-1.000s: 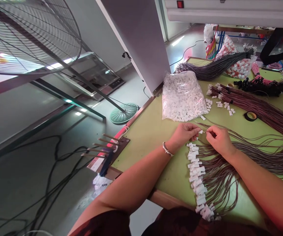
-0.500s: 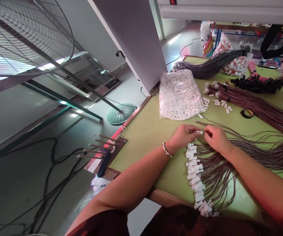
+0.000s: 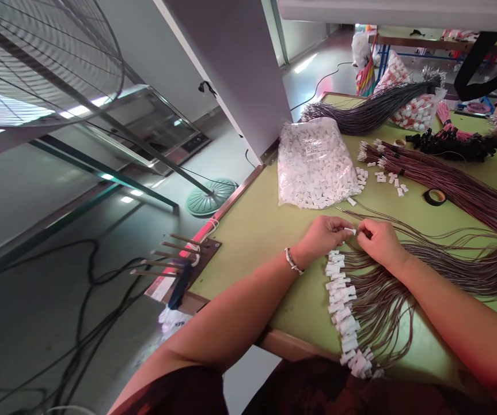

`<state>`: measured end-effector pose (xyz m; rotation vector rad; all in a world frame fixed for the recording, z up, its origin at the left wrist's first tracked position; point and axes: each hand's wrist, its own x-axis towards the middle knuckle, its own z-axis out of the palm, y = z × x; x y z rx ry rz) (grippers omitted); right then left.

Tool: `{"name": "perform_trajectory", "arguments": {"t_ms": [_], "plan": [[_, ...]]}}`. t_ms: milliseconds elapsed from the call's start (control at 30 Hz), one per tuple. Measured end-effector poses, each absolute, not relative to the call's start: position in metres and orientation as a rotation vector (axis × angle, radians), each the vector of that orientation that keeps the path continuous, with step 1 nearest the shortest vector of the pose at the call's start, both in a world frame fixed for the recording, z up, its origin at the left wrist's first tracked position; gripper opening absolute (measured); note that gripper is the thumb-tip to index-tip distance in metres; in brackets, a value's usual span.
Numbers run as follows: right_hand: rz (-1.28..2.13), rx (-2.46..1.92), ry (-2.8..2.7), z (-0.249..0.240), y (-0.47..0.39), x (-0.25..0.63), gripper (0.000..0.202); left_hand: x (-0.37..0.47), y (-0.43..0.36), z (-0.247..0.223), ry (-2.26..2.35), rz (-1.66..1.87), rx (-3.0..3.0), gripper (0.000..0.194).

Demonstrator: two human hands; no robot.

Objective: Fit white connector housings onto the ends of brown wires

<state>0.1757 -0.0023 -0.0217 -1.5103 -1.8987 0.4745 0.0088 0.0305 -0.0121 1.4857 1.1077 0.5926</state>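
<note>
Between the thumb and fingers of my left hand [image 3: 326, 235] is a small white plastic connector [image 3: 351, 230]. My right hand [image 3: 378, 241] is closed in a pinch just to its right, on a thin brown wire at the connector's end; the wire's tip is hidden by the fingers. Below both hands runs a column of white connectors [image 3: 342, 311] fitted on brown wires [image 3: 386, 294]. Loose wire ends [image 3: 343, 211] lie just beyond my hands.
Beyond my hands stands a clear bag of white connectors [image 3: 317, 164], with loose connectors [image 3: 393, 178] beside it. A roll of black tape [image 3: 435, 197] and a brown wire bundle [image 3: 447, 178] lie right. A pegged rack [image 3: 196, 259] sits at the table's left edge.
Both hands stay nearly in place, still close together at the white connector. The camera view has shifted slightly.
</note>
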Motion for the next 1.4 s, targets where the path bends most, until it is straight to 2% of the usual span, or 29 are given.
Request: {"name": "perform_trajectory", "arguments": {"t_ms": [267, 400, 467, 667, 867, 1000, 1100, 1300, 1400], "plan": [[0.464, -1.571, -1.981, -0.014, -0.003, 0.185, 0.011, 0.002, 0.030, -0.002, 1.037, 0.458, 1.699, 0.019], [0.150, -1.687, -2.046, -0.009, 0.010, 0.185, 0.016, -0.012, 0.029, 0.011, 0.660, 0.234, 1.821, 0.020], [0.034, -1.791, -2.110, -0.011, 0.016, 0.179, 0.015, -0.018, 0.031, 0.014, 0.572, 0.257, 1.857, 0.019], [-0.029, -1.852, -2.236, -0.022, 0.015, 0.169, 0.013, -0.021, 0.044, 0.004, 1.352, 0.632, 2.047, 0.019], [-0.039, -1.792, -2.346, -0.017, 0.005, 0.161, 0.013, -0.022, 0.047, 0.002, 1.392, 0.469, 2.060, 0.013], [-0.003, -1.785, -2.369, -0.015, 0.004, 0.150, 0.010, -0.022, 0.057, -0.003, 1.487, 0.824, 2.093, 0.015], [0.085, -1.763, -2.279, -0.016, 0.005, 0.153, 0.008, -0.019, 0.061, -0.011, 1.378, 0.992, 2.184, 0.017], [0.523, -1.672, -1.565, -0.023, 0.015, 0.178, 0.015, -0.017, 0.059, -0.013, 1.293, 0.999, 2.252, 0.022], [0.703, -1.509, -1.230, -0.027, 0.020, 0.182, 0.016, -0.007, 0.068, -0.004, 1.189, 0.843, 2.487, 0.025]]}}
